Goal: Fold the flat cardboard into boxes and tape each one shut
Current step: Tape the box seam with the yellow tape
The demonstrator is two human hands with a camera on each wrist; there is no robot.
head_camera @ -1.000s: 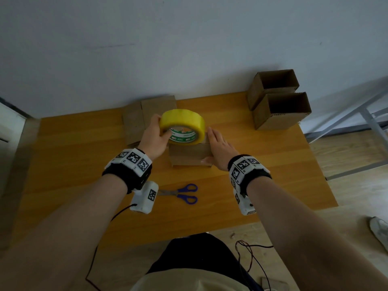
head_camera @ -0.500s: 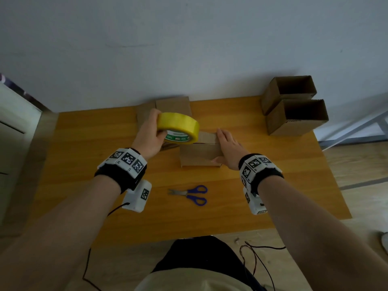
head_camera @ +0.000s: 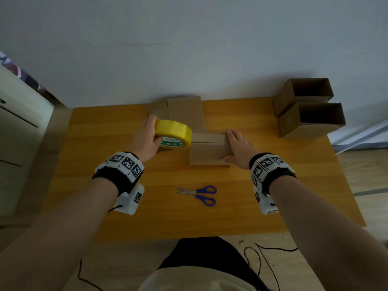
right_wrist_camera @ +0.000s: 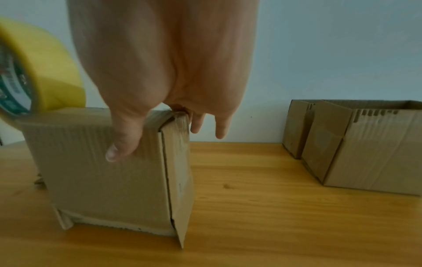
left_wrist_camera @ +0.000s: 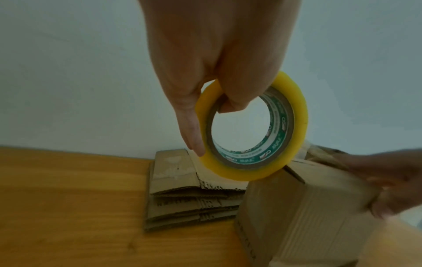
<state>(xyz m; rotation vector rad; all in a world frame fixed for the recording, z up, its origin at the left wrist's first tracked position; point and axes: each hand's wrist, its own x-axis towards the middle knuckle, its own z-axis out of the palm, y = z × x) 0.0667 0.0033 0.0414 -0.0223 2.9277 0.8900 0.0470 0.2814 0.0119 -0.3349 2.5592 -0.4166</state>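
A folded cardboard box [head_camera: 206, 153] stands mid-table with its top flaps closed along a seam. My right hand [head_camera: 236, 144] rests on the box's right end, fingers straight over the top corner and the thumb [right_wrist_camera: 124, 140] flat on the near face. My left hand [head_camera: 150, 136] grips a yellow tape roll [head_camera: 174, 132], one finger hooked through its core [left_wrist_camera: 230, 106]. The roll [left_wrist_camera: 295, 126] hangs at the box's upper left edge [left_wrist_camera: 294, 173]; whether a strip runs onto the box I cannot tell.
A stack of flat cardboard [head_camera: 184, 114] lies behind the box by the wall. Two open-topped boxes [head_camera: 308, 110] stand at the table's back right corner. Blue-handled scissors [head_camera: 199, 194] lie on the wooden table [head_camera: 105, 127] in front of the box.
My left hand has carried the tape roll from above the box down and to the left, to its left end. The right hand has stayed on the box's right end.
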